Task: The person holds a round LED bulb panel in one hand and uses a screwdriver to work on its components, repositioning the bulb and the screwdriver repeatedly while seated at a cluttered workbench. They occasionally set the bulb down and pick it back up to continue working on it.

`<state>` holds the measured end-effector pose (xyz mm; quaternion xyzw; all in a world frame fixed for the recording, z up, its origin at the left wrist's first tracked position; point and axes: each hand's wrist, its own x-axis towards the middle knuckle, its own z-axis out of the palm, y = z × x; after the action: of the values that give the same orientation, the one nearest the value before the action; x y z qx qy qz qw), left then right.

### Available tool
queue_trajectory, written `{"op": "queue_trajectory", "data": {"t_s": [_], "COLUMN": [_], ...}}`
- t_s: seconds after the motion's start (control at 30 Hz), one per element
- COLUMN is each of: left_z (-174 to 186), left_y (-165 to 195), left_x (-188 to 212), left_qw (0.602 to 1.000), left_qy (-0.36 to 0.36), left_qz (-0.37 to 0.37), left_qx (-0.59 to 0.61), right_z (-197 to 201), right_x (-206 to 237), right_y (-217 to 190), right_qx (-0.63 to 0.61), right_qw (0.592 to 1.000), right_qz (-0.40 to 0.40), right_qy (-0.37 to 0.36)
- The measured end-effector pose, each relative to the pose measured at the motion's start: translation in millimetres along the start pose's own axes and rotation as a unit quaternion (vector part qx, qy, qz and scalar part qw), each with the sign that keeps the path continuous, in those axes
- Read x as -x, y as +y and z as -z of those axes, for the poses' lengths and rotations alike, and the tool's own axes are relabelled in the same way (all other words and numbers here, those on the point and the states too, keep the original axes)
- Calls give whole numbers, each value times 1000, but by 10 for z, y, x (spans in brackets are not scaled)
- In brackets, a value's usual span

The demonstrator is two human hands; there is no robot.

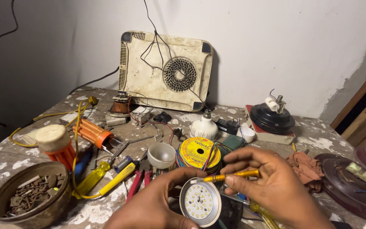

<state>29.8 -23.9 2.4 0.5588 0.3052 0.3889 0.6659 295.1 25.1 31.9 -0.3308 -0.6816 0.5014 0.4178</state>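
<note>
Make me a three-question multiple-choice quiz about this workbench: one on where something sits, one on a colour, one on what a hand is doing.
1. Where is the round tin of scrap metal bits?
A. near left corner
B. against the wall
C. far right

2. What colour is the slim tool in the right hand?
A. blue
B. yellow
C. white

3. How is the round LED board held?
A. lying on the table
B. hanging from a wire
C. gripped in the left hand

Answers: 1 A, it sits at the bench's near left; 2 B, its shaft is yellow; 3 C, fingers wrap its rim.
</note>
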Motion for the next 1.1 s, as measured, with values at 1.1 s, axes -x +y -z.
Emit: {"op": "queue_trajectory", "data": {"t_s": [1.1], "left_z": [104], "left_y": [21], "left_x": [-13], "left_qw": [1000], "left_qy": [-16], "left_qz": [-20], "left_qx": [7], "right_z": [-89], "right_x": [26], "right_y": [174], "right_qx": [78], "right_qw": [990], "right_qz": [-13], "right_qy": [118]}}
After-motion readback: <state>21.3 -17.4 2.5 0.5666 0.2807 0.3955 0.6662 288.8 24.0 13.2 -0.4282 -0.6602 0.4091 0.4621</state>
